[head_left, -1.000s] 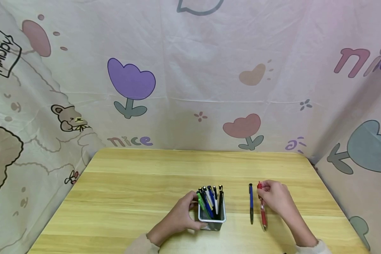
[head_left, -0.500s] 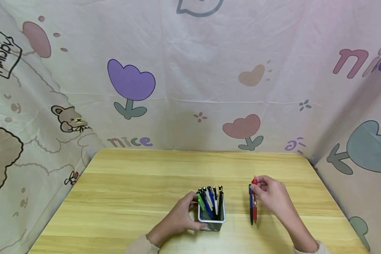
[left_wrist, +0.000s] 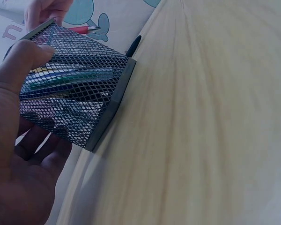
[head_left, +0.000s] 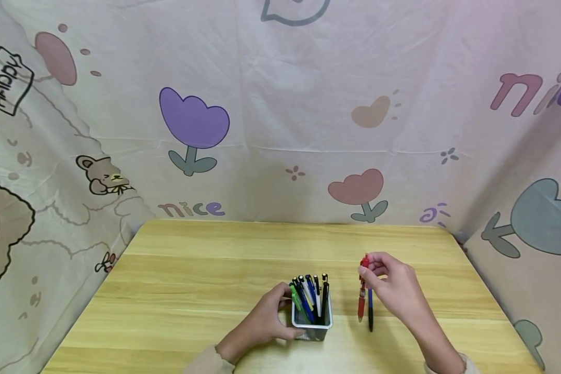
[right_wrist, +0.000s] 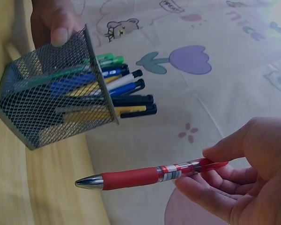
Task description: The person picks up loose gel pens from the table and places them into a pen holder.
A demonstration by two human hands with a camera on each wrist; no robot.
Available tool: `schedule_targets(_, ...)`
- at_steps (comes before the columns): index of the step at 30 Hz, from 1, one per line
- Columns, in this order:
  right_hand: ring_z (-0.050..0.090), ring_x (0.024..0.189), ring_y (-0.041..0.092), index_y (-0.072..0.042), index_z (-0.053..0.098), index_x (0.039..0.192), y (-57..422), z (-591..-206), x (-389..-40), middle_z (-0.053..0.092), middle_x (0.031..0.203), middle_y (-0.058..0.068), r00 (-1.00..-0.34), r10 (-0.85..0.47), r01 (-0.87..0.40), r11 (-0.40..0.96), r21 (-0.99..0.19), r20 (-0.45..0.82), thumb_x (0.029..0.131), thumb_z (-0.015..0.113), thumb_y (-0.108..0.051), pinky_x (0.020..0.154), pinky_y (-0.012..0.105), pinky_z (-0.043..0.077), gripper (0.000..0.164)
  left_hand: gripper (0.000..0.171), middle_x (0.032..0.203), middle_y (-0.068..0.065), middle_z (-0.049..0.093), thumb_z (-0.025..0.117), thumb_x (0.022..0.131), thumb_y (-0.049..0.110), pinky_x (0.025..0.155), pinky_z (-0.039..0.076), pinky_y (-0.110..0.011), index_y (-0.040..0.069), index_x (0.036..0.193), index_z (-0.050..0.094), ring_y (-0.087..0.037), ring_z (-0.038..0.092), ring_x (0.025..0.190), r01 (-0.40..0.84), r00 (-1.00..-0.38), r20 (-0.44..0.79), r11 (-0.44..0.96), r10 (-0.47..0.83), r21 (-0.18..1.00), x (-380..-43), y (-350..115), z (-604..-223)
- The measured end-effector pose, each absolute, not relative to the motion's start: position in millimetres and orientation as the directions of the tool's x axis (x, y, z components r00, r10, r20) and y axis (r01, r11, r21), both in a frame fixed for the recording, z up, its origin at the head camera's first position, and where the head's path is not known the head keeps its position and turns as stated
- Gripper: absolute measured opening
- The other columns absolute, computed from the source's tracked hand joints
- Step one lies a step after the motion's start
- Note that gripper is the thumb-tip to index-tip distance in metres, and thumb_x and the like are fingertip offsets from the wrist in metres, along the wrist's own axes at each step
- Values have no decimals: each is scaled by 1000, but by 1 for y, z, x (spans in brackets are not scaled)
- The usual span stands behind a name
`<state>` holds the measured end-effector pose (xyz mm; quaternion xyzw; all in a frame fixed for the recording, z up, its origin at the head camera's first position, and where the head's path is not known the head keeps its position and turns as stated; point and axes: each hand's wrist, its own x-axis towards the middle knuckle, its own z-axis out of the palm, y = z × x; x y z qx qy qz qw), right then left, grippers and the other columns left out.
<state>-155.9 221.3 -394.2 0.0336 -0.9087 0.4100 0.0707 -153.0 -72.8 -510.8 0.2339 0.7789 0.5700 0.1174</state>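
Note:
My right hand (head_left: 397,285) pinches a red pen (right_wrist: 131,179) near its top, thumb on one side and fingers on the other. The pen hangs point down, to the right of a mesh pen holder (right_wrist: 61,96). With thumb and fingers around its left side, my left hand (head_left: 270,316) holds the pen holder on the table. Several pens (head_left: 310,296) in green, blue, white, yellow and black stand in it. A blue pen (head_left: 370,311) with a black grip lies on the table below the right hand, its upper part hidden behind that hand and the red pen.
The light wooden table (head_left: 191,275) stretches left, right and behind the holder. A printed cloth (head_left: 280,104) with flowers and a bear hangs at the back and both sides.
My right hand has lifted the red pen off the table and carried it left, past the blue pen, toward the holder. The left hand and the holder have stayed in place.

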Motion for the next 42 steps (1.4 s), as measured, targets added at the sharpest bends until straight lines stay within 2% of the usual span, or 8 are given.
schedule_targets(8,67,85,10,-4,66,112,213,-386,-152,69,97,8,-987,9,-119,623,-773,158,96,74,-18,72,15,63,22,67,126,-9,62,93,69,10,108,56,-23,9,122,53,-33,68,123,224,-861,83,227,502,948,-154,-73,-511)
schedule_targets(15,69,89,11,-4,66,111,206,-379,-146,70,98,7,-979,23,-148,593,-791,201,96,74,-15,80,23,67,21,66,126,-9,62,93,69,10,107,56,-21,9,122,53,-33,68,123,221,-860,81,225,504,949,-153,-73,-511)
schedule_targets(19,71,89,13,-2,66,108,201,-375,-141,70,96,6,-970,18,-192,554,-810,242,95,74,-12,78,21,67,18,67,126,-9,63,93,69,11,107,56,-22,9,122,53,-34,68,123,220,-861,79,229,502,948,-153,-73,-511)
schedule_targets(26,71,85,6,-2,66,111,195,-371,-136,70,96,9,-960,6,-242,493,-836,281,95,74,-12,76,16,65,21,66,126,-9,63,93,69,12,108,56,-23,9,122,53,-34,67,124,221,-862,79,230,501,948,-153,-73,-511)
schedule_targets(37,76,76,12,-2,64,108,181,-375,-131,70,92,13,-935,-49,-348,326,-879,352,95,73,-7,73,30,69,17,66,126,-8,63,93,69,12,108,56,-22,10,122,53,-29,69,122,233,-860,93,224,502,946,-154,-74,-511)
schedule_targets(42,76,76,13,-2,66,107,174,-384,-130,71,92,11,-922,-71,-383,303,-873,380,94,74,-4,70,29,69,16,67,127,-8,63,93,69,11,110,56,-24,11,123,53,-27,68,122,233,-859,96,218,503,948,-154,-73,-511)
